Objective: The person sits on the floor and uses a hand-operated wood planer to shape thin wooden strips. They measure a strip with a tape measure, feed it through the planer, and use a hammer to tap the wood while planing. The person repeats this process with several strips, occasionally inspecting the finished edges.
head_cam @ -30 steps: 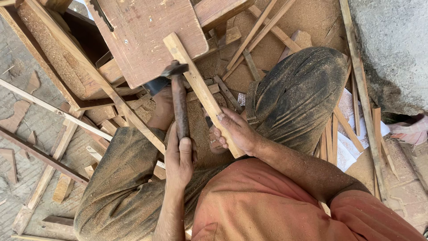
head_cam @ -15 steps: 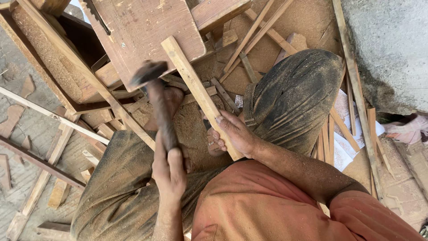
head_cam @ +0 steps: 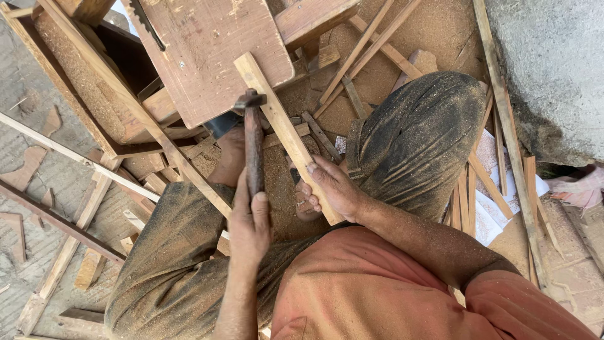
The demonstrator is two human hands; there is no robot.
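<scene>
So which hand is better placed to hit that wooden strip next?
Probably the left hand: it already grips the hammer, whose head sits beside the wooden strip. The right hand is busy holding the strip.

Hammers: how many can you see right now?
1. The hammer is gripped in the left hand, its head beside the wooden slat that the right hand steadies. Others could lie hidden under the scrap wood.
</scene>
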